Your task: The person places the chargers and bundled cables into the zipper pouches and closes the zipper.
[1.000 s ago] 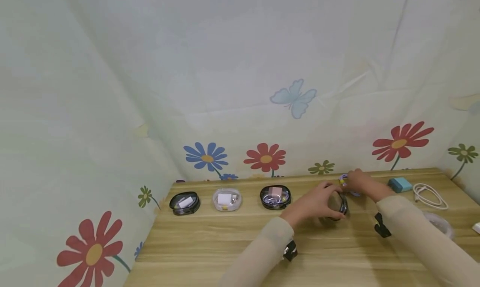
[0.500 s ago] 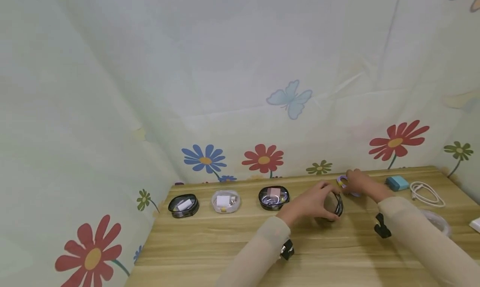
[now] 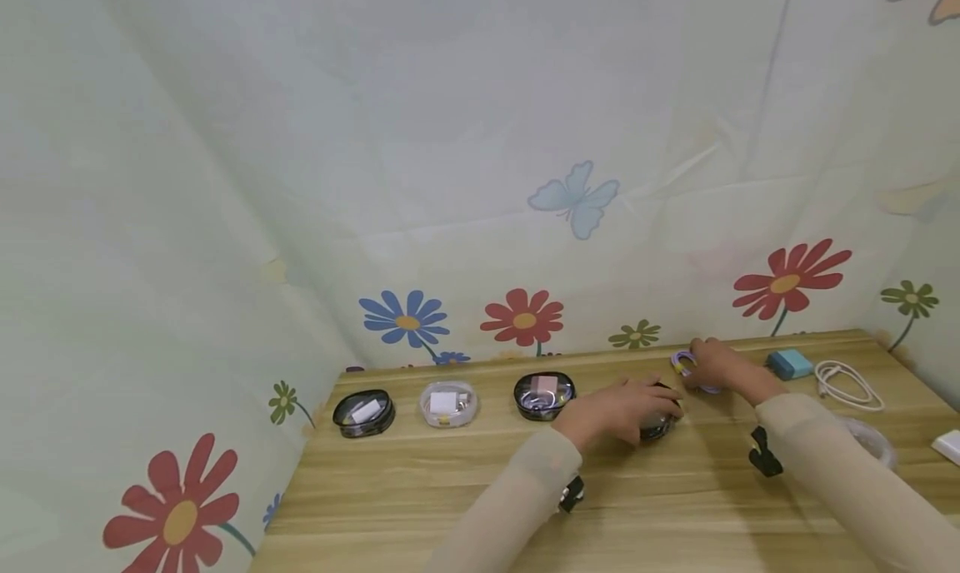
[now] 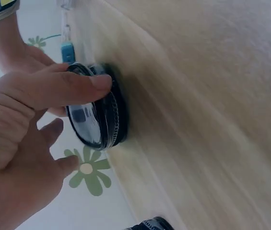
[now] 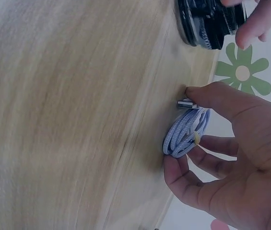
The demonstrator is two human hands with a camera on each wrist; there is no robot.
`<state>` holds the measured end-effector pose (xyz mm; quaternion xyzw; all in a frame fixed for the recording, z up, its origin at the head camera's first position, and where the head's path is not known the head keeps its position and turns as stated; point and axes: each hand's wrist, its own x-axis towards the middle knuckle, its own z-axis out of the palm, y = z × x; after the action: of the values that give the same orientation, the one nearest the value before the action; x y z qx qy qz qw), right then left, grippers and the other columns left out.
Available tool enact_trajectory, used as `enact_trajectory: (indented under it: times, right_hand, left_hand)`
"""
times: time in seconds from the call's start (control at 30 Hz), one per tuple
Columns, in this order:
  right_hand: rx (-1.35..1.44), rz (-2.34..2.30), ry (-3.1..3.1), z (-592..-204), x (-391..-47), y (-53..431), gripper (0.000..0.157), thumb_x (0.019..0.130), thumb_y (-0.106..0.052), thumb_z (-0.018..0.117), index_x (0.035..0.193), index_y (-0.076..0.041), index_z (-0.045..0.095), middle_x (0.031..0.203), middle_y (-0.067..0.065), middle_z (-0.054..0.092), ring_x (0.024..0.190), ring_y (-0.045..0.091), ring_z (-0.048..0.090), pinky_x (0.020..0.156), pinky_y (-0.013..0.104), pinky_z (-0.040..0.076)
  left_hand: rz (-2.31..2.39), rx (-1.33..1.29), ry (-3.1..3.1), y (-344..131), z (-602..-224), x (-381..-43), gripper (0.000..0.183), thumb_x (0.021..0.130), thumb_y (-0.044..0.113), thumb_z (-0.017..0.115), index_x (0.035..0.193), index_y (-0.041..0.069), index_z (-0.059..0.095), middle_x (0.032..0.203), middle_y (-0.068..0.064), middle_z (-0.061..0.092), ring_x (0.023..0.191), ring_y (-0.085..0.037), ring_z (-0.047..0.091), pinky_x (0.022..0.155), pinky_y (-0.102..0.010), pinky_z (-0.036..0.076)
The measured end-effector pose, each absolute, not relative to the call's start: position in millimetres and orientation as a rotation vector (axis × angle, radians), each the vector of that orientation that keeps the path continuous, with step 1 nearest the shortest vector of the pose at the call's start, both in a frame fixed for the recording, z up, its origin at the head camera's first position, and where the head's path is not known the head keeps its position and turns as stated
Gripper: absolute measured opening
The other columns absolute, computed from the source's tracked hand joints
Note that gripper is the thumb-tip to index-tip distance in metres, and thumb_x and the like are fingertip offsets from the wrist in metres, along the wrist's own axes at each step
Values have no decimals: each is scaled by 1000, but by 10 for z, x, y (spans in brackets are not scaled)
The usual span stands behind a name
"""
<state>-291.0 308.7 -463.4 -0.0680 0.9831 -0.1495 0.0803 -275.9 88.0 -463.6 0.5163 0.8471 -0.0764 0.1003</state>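
A small oval zip case (image 3: 657, 428) with black trim and a clear top lies on the wooden table. My left hand (image 3: 626, 408) is over it, and the left wrist view shows the thumb laid across the case's zipped side (image 4: 113, 115), two other fingers bent away from it. To the right, a lavender braided cable (image 5: 185, 134), coiled and bound with a yellow tie, is held by my right hand (image 3: 722, 369). Thumb and fingertips grip opposite ends of that coil, close over the table. One metal plug shows near the thumb.
Left along the table stand a black-trimmed case (image 3: 363, 430), a white-trimmed case (image 3: 448, 422) and another black-trimmed case (image 3: 542, 412), with chargers inside. At right lie a blue charger (image 3: 790, 364), a white cable (image 3: 846, 390), a clear case (image 3: 873, 441) partly behind my sleeve and a white block (image 3: 948, 446).
My left hand has turned from gripping the tilted case at its edges to lying over its top, and the case now lies flatter. My right hand stays at the cable.
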Motion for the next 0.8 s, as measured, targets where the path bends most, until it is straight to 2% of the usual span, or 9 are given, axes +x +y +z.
enact_trajectory:
  times: [0.1,0.17,0.27,0.4,0.5,0.57,0.63,0.73,0.8]
  right_hand:
    - [-195,-452,2943,-4628,-2905,3087,66,87,-19,75,124,26,44,116,42,51,107,52,56,89,58,50]
    - [-203,-456,2950,-4635,-2905,3092,67,86,-19,77,123,26,44,115,42,52,105,51,56,89,58,50]
    - [-213,-462,2949,-4649,-2901,3097,68,85,-20,77,123,26,45,115,42,51,106,51,56,89,58,50]
    - [-214,-475,2939,-4647,-2908,3095,67,86,-19,76,124,26,45,116,42,51,106,50,56,88,57,50]
    - [-221,-474,2948,-4637,-2908,3086,66,85,-18,76,123,25,45,114,41,52,102,46,57,87,56,51]
    - [-226,-474,2956,-4638,-2906,3082,65,84,-18,76,122,25,46,111,39,53,99,44,57,86,55,51]
    - [-228,-476,2959,-4648,-2909,3085,64,84,-18,76,121,25,46,110,39,53,98,43,57,85,54,51]
    - [-223,-481,2953,-4655,-2910,3083,64,85,-19,76,121,25,46,111,39,53,99,44,57,86,55,51]
    - [-223,-479,2951,-4664,-2917,3091,64,86,-19,76,121,25,45,111,40,52,100,46,57,86,55,51]
  left_hand:
    - [-149,1518,2478,887,-4626,-2770,84,88,24,82,157,39,36,167,19,16,157,-17,4,123,-47,22]
    - [-40,1488,2515,893,-4627,-2772,80,91,34,78,158,34,34,168,12,20,156,-18,11,123,-42,23]
    - [106,1328,2668,916,-4631,-2728,75,93,51,70,157,26,38,162,5,34,150,-17,30,119,-34,31]
    - [187,967,2891,974,-4663,-2614,74,87,66,67,145,23,53,145,5,53,131,-19,51,102,-36,48]
    - [146,830,2984,1011,-4704,-2551,71,83,73,68,131,21,63,128,5,61,116,-20,58,87,-40,53]
    - [115,813,3020,1028,-4721,-2524,67,81,73,70,122,20,66,119,5,62,109,-18,58,81,-39,53]
    - [77,818,3016,1040,-4714,-2512,66,80,70,73,124,21,67,119,7,62,110,-17,57,82,-39,52]
    - [19,885,2948,1040,-4659,-2523,62,83,54,80,137,31,61,133,13,58,121,-17,54,88,-38,50]
    - [-86,1011,2887,1032,-4610,-2550,58,89,43,78,143,40,56,142,19,54,129,-14,51,94,-37,50]
